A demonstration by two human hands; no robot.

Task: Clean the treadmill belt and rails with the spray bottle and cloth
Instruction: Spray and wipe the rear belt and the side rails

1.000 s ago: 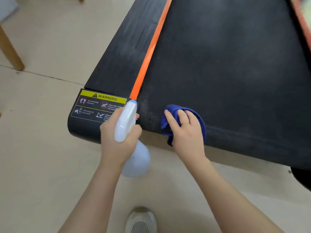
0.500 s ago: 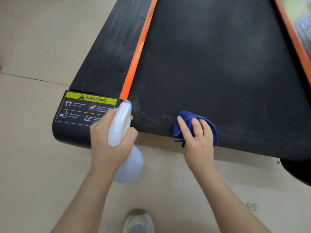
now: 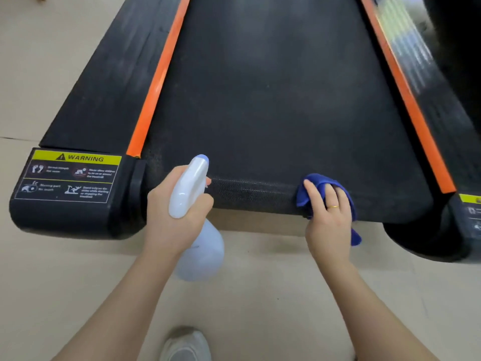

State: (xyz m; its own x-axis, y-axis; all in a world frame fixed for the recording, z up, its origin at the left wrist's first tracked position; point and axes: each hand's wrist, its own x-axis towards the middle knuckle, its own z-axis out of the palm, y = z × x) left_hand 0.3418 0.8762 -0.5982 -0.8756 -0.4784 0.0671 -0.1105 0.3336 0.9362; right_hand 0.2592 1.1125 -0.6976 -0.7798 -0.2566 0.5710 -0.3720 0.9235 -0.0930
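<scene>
The black treadmill belt [image 3: 273, 100] fills the upper middle, flanked by a left side rail [image 3: 104, 95] and a right side rail [image 3: 426, 82], each edged by an orange strip. My left hand [image 3: 171, 220] grips a white spray bottle [image 3: 190, 188] just below the belt's rear edge, its nozzle aimed up at the belt. My right hand [image 3: 329, 217] presses a bunched blue cloth [image 3: 320, 182] against the belt's rear edge, right of centre. Part of the cloth hangs below my palm.
A yellow and black warning label [image 3: 70, 175] sits on the left rear end cap; another end cap [image 3: 466, 225] is at the right. Beige floor [image 3: 260, 295] lies below the treadmill. The toe of a white shoe [image 3: 186, 345] shows at the bottom.
My right hand has slid the blue cloth rightward along the belt's rear edge. My left hand with the bottle has also shifted right, away from the warning label.
</scene>
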